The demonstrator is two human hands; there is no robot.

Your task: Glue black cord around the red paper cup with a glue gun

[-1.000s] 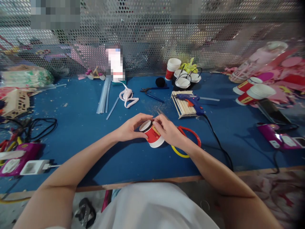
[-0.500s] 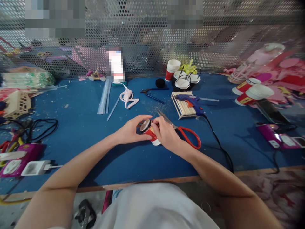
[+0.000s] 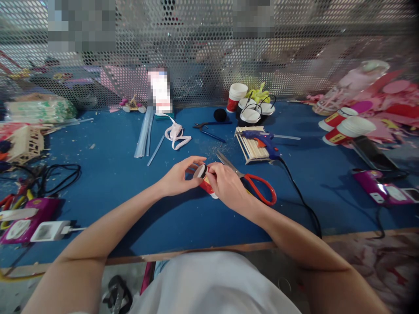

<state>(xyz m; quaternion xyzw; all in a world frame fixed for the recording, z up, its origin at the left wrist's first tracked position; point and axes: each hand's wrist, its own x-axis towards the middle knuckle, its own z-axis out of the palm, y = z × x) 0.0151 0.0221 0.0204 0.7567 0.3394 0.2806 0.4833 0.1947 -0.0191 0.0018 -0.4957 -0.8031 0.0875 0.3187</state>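
— What closes off the back?
— A mesh screen (image 3: 209, 52) of perforated grey metal, running the full width behind the tabletop (image 3: 108, 174). Blurred shapes show through its holes, too dim to tell apart.
— And the tabletop itself?
— Blue, covered in something like felt, dusted with pale crumbs and scraps. A wooden edge (image 3: 137, 257) runs along the near side.
— What lies below that edge?
— On the right, a floor (image 3: 379, 266) with a mottled pink and grey pattern.
— How is the light?
— Soft and even, with faint shadows on the blue. The far corners of the view go dark and blurry.
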